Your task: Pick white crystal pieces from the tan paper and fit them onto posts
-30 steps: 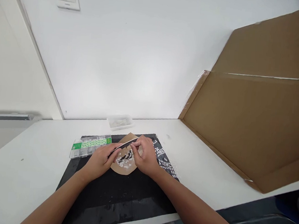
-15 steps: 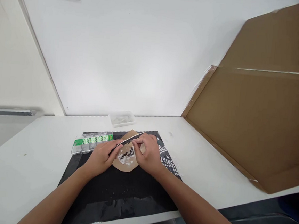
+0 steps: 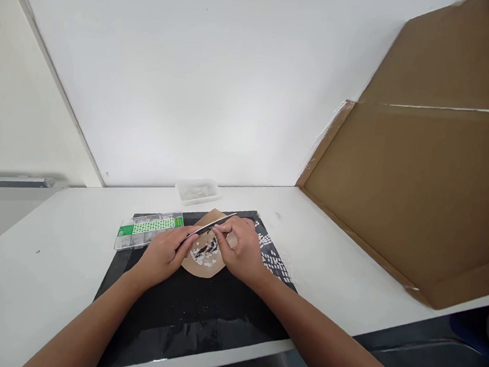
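Over a brown paper piece (image 3: 202, 272), both hands meet at a thin dark strip (image 3: 212, 225) with a pale edge, tilted up to the right. My left hand (image 3: 165, 255) grips its lower left end between thumb and fingers. Thumb and fingertips of my right hand (image 3: 242, 246) are pinched at the strip's right part; whether they also hold something small cannot be seen. Small white bits and dark scraps (image 3: 207, 251) lie on the brown paper. Beneath is a black mat (image 3: 199, 311), with rows of small white pieces (image 3: 274, 260) at its right side.
A clear compartment case (image 3: 148, 229) with a green-and-white label lies at the mat's upper left. Behind the mat, a translucent tray (image 3: 196, 192) holds pale pieces near the wall. A large cardboard panel (image 3: 416, 181) stands at the right of the white table (image 3: 330, 277).
The view has shifted slightly, so the whole scene sits a little higher and further left. My right fingertips have moved slightly left along the strip; my left hand keeps its grip.
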{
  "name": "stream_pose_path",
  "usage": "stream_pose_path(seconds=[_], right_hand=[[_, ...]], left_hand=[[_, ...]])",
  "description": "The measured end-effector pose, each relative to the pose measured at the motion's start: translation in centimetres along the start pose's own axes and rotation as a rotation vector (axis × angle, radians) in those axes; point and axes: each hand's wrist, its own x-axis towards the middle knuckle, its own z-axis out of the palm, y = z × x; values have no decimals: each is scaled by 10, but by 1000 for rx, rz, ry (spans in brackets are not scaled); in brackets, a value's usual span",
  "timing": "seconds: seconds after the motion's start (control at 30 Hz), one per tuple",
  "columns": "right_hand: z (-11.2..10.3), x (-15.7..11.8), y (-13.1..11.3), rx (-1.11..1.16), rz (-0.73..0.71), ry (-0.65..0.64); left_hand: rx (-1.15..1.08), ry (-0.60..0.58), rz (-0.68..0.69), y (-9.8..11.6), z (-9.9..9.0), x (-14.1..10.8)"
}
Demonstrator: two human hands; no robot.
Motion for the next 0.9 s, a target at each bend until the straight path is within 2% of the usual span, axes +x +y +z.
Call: stream_pose_path(seconds=[0.2,0.43,0.63,0.83,0.9], right_hand=[[-8,7,16,-41,115,132],[1,-1,-7,18,-39,13],[-8,6,9,-19,136,161],[2,-2,-7,42,-3,22],[2,-1,-9,34,13,29]], left_hand=[[39,35,26,-2,3,-2],[43,113,100,-2,3,-2],[79,141,137,-2,5,-1],[35,149,163,-3,10,-1],[33,159,151,-2,10,-1]])
